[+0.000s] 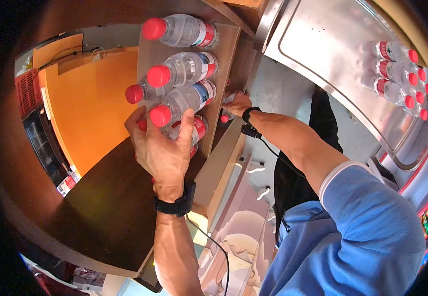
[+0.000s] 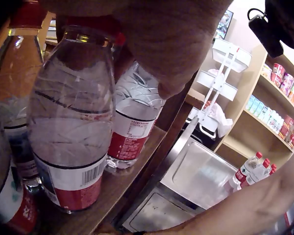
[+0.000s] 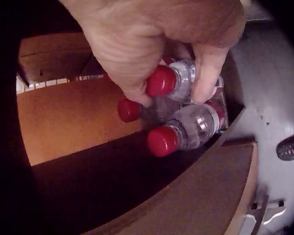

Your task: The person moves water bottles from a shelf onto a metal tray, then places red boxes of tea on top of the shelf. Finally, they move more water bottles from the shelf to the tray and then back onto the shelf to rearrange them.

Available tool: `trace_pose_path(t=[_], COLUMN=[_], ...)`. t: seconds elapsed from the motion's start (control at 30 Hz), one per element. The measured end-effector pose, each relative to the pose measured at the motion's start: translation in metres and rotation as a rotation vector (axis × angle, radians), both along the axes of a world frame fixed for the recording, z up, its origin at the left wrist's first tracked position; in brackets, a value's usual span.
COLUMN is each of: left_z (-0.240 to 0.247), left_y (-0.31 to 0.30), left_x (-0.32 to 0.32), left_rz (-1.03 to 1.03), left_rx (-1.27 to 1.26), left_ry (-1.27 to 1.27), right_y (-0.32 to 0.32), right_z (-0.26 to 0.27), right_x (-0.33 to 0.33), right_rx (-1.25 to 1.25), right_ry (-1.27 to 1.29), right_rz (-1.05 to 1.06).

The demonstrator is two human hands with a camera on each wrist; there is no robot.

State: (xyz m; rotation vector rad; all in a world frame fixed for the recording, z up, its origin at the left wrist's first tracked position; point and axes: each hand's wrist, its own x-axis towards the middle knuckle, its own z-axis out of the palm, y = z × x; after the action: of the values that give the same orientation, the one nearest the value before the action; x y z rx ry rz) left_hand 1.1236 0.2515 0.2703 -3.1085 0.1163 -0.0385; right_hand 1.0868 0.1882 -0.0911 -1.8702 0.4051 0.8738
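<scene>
My left hand (image 1: 162,153) curls over a water bottle (image 2: 132,120) in the near part of a row, its cap hidden under my fingers. Beside it, another red-capped bottle (image 1: 196,96) overlaps my thumb in the head view. These bottles stand on a wooden shelf (image 2: 95,215). My right hand (image 3: 161,39) reaches in lower down, thumb and fingers round the neck of a clear water bottle (image 3: 185,76) with a red cap. Close by are a second bottle (image 3: 193,127), just under my thumb, and a further red cap (image 3: 129,109) by my fingertips.
A steel counter (image 1: 317,44) at the right bears several red-capped bottles (image 1: 394,74). An orange panel (image 1: 95,108) stands behind the shelf, above a dark board (image 1: 110,207). Goods fill a wall shelf (image 2: 269,117). A cable runs from each wrist.
</scene>
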Motion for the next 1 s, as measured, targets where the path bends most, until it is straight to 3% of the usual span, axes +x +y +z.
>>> trace_pose_path(t=[0.2, 0.27, 0.3, 0.37, 0.4, 0.47, 0.57, 0.67, 0.77, 0.8, 0.87, 1.0], left_z=[-0.001, -0.001, 0.001, -0.002, -0.001, 0.0, -0.001, 0.001, 0.005, 0.003, 0.003, 0.008], left_y=[0.0, 0.002, 0.002, 0.006, 0.007, 0.003, 0.003, 0.003, 0.001, 0.001, 0.004, -0.004], left_x=[0.0, -0.001, -0.001, 0.0, 0.0, -0.001, -0.002, 0.001, 0.002, 0.002, 0.002, -0.001], left_rz=[0.008, 0.018, 0.01, 0.01, 0.017, -0.031, -0.039, -0.044, -0.025, -0.019, -0.037, -0.049], left_rx=[-0.004, -0.008, 0.003, 0.023, 0.01, -0.022, -0.043, -0.065, -0.041, -0.043, -0.077, -0.106], left_ry=[-0.006, -0.019, -0.006, -0.012, -0.04, -0.094, -0.111, -0.113, -0.11, -0.11, -0.102, -0.093], right_y=[-0.005, -0.011, -0.04, -0.056, -0.07, -0.114, -0.184, -0.258, -0.325, -0.334, -0.356, -0.38], right_z=[-0.004, -0.031, 0.005, -0.011, -0.031, -0.023, -0.015, 0.024, 0.07, 0.054, 0.13, 0.223], right_x=[-0.014, -0.037, -0.035, -0.06, -0.072, -0.093, -0.119, -0.122, -0.099, -0.108, -0.094, -0.084], right_rx=[0.029, 0.164, 0.315, 0.111, 0.135, 0.127, -0.044, -0.086, -0.147, -0.05, -0.093, -0.174], right_ry=[0.038, -0.08, -0.057, 0.002, 0.051, 0.116, -0.015, 0.025, -0.049, -0.137, -0.159, -0.402], right_rz=[-0.01, -0.082, -0.046, 0.092, 0.175, 0.274, 0.375, 0.169, 0.244, 0.136, 0.428, 0.419])
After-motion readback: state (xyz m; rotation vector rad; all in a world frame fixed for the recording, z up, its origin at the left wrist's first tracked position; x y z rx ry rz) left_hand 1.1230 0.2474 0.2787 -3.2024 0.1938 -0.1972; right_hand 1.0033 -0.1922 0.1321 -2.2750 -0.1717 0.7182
